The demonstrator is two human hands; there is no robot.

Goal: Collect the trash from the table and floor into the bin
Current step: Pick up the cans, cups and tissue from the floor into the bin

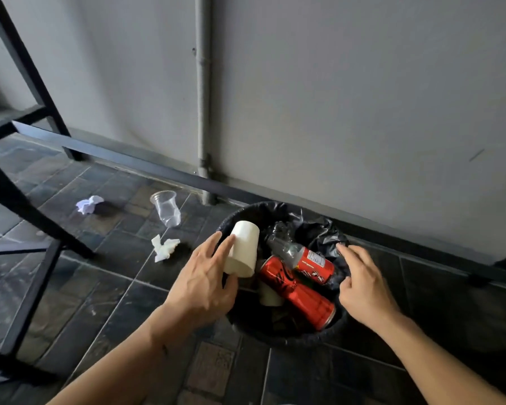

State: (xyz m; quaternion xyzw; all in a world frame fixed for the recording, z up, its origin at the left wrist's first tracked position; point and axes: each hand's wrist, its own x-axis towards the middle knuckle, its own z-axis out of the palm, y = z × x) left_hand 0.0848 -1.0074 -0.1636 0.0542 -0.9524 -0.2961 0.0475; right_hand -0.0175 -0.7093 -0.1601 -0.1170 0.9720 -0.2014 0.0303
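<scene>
Both grips are spread over the bin (284, 336), a round black one lined with a black bag that stands on the floor against the wall. On the bin's left edge, the left hand (200, 283) has its fingers apart and resting along the side of a white paper cup (244, 249); the thumb sits under the cup's open lower end, so the hold looks loose, and whether it truly clamps the cup I cannot tell. At the bin's right edge, the right hand (362, 287) is open and empty, fingertips close to the bag's crumpled rim.

Largest of the surroundings is the grey wall (362, 97) behind the bin, with a grey pipe (203, 97) running down it to the floor just left of the bin. Left of the bin stands a black metal frame (27, 200) with slanted legs and crossbars. Dark floor tiles (105, 287) lie all around the bin.

Inside the bin lie a red can (298, 293), a squashed clear bottle with a red label (301, 258) above it, and another pale cup (270, 296) partly hidden beneath the can.

Left of the bin, on the floor, lie a clear plastic cup (167, 207) on its side, a crumpled white tissue (164, 247) nearer the bin, and a crumpled paper ball (89, 204) farther off near the frame.
</scene>
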